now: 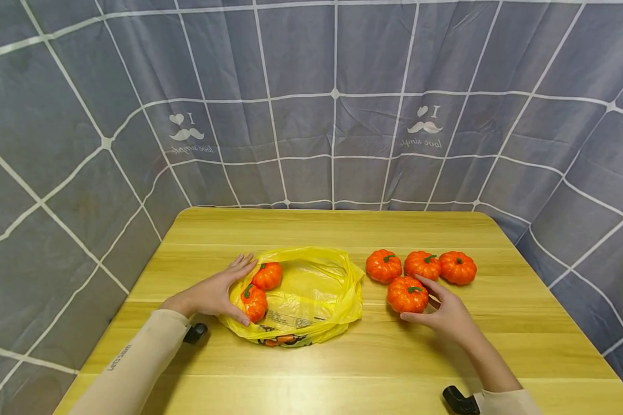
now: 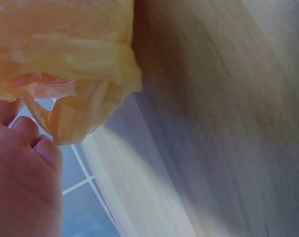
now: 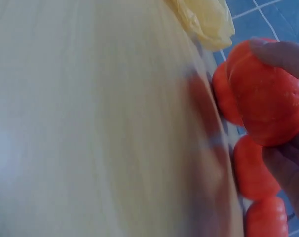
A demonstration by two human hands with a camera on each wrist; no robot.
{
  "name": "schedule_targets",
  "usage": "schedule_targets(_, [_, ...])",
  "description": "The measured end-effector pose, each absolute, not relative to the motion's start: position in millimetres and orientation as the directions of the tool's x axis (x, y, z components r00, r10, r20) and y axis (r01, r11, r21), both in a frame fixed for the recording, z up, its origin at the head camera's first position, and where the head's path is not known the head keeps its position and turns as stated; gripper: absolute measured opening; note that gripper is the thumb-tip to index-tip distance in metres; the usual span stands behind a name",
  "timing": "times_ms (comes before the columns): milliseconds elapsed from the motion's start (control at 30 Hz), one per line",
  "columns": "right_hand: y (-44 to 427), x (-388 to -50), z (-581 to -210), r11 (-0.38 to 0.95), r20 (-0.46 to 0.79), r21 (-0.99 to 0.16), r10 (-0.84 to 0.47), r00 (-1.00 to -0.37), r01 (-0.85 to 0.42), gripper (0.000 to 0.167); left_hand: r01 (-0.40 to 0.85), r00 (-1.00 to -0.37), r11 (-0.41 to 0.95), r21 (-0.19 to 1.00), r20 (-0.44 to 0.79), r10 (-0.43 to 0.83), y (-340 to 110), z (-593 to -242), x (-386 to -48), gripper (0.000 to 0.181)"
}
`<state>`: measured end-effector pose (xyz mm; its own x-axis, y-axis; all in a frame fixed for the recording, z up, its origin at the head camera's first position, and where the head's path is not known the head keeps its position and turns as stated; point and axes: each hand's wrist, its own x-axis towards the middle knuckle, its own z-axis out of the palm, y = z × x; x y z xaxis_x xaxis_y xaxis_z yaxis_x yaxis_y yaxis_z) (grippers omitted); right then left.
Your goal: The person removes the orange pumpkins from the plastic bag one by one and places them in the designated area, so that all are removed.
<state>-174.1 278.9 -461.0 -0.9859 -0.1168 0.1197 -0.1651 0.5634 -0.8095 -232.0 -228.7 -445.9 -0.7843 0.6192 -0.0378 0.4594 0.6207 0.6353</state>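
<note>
Pumpkin (image 1: 407, 294) in the right grip (image 1: 449, 311), pinched with the thumb on the near side and fingers round the far side, and it sat right in front of three more pumpkins (image 1: 423, 266) lined up side by side! Across the surface (image 1: 311, 386), the left grip (image 1: 220, 291) was spread wide at the left rim of the yellow bag (image 1: 353, 300), its thumb reaching across a bagged pumpkin (image 1: 254, 302), with another bagged pumpkin (image 1: 267, 276) tucked just behind, both over by the left wall. And what room inside: the mouth gaped, and the bag's floor showed all the way to the right wall! Outside, things were tighter; only a narrow strip ran between bag and held pumpkin, and the row's leftmost member lay just beside the bag's right corner. Past the rightmost one, a broad margin led to the surface's right edge. Behind the row, a band of wood reached the far edge, rounded at its corners, where a tile-patterned curtain (image 1: 301, 57) rose. Widest of all was the front, wood grain stretching between the two forearms!
</note>
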Motion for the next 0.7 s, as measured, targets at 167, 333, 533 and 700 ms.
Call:
schedule_targets(167, [293, -168, -464, 0.551, 0.098, -0.823, -0.101, -0.990, -0.138, 0.091, 0.462, -0.785, 0.621, 0.633, -0.035, 0.619, -229, -446, -232, 0.134])
schedule_targets(333, [312, -160, -468, 0.541, 0.067, -0.837, -0.053, -0.996, -0.085, 0.092, 0.458, -0.784, 0.619, 0.638, -0.038, 0.619, -229, -446, -231, 0.133])
schedule_targets(533, [333, -154, -470, 0.577, 0.070, -0.815, 0.006, -0.998, -0.054, 0.090, 0.453, -0.787, 0.621, 0.640, -0.039, 0.615, -228, -446, -230, 0.133])
schedule_targets(700, [343, -151, -470, 0.609, 0.049, -0.793, 0.034, -0.998, -0.018, 0.093, 0.461, -0.786, 0.621, 0.634, -0.032, 0.617, -228, -447, -231, 0.134])
